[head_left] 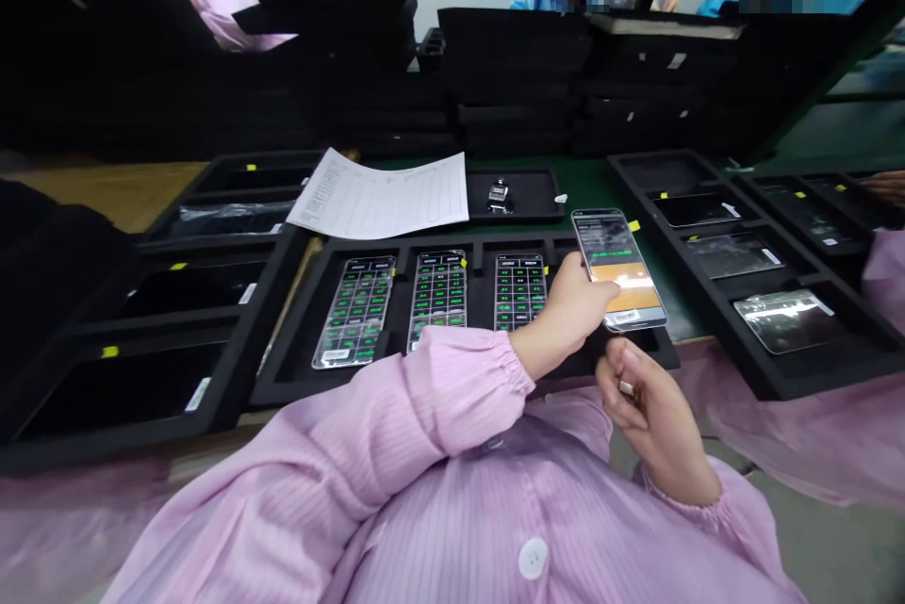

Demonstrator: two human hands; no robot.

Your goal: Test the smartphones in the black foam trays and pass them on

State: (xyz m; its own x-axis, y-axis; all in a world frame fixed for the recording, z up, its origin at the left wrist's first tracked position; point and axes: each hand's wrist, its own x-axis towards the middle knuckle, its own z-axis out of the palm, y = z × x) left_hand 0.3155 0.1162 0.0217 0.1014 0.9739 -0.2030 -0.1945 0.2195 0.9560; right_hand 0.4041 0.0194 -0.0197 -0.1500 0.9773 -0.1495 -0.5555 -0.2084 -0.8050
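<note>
On the green workbench (600, 185), what is being gripped?

A smartphone (618, 269) is gripped by the left hand (569, 312), with the fingers closed around its lower part. It is held tilted just above a black foam tray (289, 378), and green text and an orange band are shown on its lit screen.

And how is the right hand (650, 416) kept?

It is held just below the smartphone with the fingers curled. A small pale object (626, 387) is pinched in them, but what it is cannot be told.

What is laid out around them?

Three phones (436, 298) with green-marked screens are set in that tray. More phones (784, 321) are laid in a second tray (869, 350) to the right. A printed sheet (378, 194) is spread beyond, beside a small metal part (499, 196), and stacked foam trays (516, 86) are piled further back.
</note>
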